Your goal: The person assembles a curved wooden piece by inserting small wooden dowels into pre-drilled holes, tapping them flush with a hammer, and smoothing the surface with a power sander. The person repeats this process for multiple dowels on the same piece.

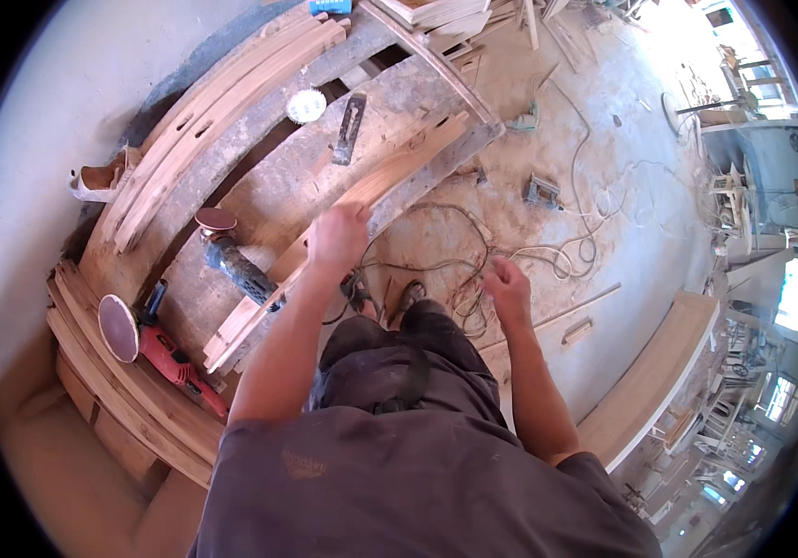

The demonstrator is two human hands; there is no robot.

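Curling at a long, light-brown wooden board (406, 171), the left hand (338, 240) is hiding its grip; I cannot tell if the bent right hand (508, 290) is holding anything. Maybe the left is steadying the board, needing firm fingers next. Stripy, it is lying on a dusty grey-brown bench (273, 197)

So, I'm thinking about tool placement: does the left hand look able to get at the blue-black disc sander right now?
Probably yes: the blue-black disc sander lies on the bench to the left of the left hand, with nothing seen lying over it.
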